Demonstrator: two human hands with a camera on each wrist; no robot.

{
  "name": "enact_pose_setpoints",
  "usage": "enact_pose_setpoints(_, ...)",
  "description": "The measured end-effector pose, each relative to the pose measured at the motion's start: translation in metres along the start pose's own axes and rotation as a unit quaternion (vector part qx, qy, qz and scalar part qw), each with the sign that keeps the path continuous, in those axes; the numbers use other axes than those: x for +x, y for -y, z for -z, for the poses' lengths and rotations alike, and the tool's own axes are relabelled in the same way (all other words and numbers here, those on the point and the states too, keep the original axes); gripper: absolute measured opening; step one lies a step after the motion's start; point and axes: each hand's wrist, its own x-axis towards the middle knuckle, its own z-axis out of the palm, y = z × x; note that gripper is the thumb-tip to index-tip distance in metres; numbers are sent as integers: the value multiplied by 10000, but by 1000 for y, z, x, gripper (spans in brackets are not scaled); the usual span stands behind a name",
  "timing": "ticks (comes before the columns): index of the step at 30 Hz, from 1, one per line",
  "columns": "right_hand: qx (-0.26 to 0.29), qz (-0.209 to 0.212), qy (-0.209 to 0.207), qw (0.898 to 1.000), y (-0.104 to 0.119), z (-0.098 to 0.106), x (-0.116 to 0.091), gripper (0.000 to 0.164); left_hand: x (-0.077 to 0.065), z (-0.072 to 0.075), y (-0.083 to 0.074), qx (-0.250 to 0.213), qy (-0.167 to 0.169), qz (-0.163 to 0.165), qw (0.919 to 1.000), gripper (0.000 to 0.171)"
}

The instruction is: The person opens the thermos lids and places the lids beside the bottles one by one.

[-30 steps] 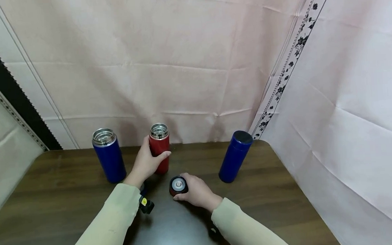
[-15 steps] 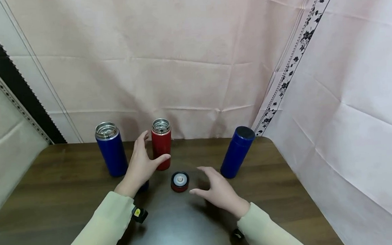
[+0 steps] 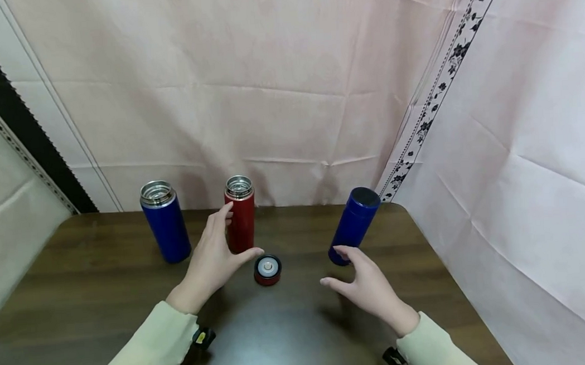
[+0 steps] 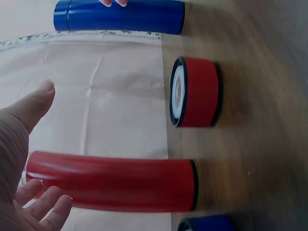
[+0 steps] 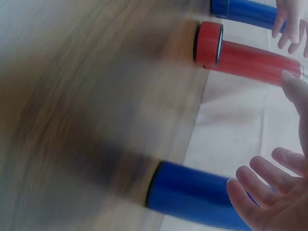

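while your left hand [image 3: 208,264] and right hand [image 3: 371,287] spread empty, the capped blue flask [image 3: 353,222] stands upright, just past the nearer right.

Left forearm [image 3: 132,360], in a pale green sleeve [image 3: 173,325], ran from the bottom edge of the head view up and rightward to a bare wrist [image 3: 184,297], with the left hand [image 3: 209,260] spread beyond it, fingers [image 3: 220,220] pointing forward and thumb [image 3: 249,256] set well apart to the right. Right forearm [image 3: 435,347], sleeved alike, slanted from the lower right up and leftward; the right hand [image 3: 374,286] had its thumb [image 3: 338,286] and fingers [image 3: 355,254] parted, both directed left. Each wrist view showed its own hand with fingers gently bent, the thumb clear of them.
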Motion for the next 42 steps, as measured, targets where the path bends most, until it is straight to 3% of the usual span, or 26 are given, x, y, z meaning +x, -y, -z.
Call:
enact_pose_setpoints(13,528,87,-833,9951,-7,46,13,57,5,-30,-25,75,556,-180,9983,103)
enact_pose_setpoints(18,692,120,-1238,9898,-9,60,18,49,14,-49,-43,-94,849,-255,9960,98)
enact_pose_setpoints(23,707,72,-1450,9869,-12,72,21,43,21,-70,-58,-281,939,-250,9949,94)
enact_pose_setpoints(34,795,-293,-1299,9879,-12,82,34,68,30,-120,-81,-934,1390,-33,9859,89)
enact_pose_setpoints(42,1132,-567,-1190,9848,-14,82,52,83,31,-147,-81,-1017,1926,25,9760,98)
